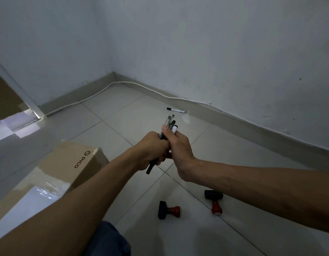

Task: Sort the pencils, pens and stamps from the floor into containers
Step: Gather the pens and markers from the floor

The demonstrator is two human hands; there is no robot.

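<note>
Several black and clear pens (169,124), bunched upright.

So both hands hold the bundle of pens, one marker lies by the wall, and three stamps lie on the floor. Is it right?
Not quite: the head view shows two stamps on the floor, not three. The rest holds: the left hand and right hand both grip the pens, and one marker lies by the wall.
</note>
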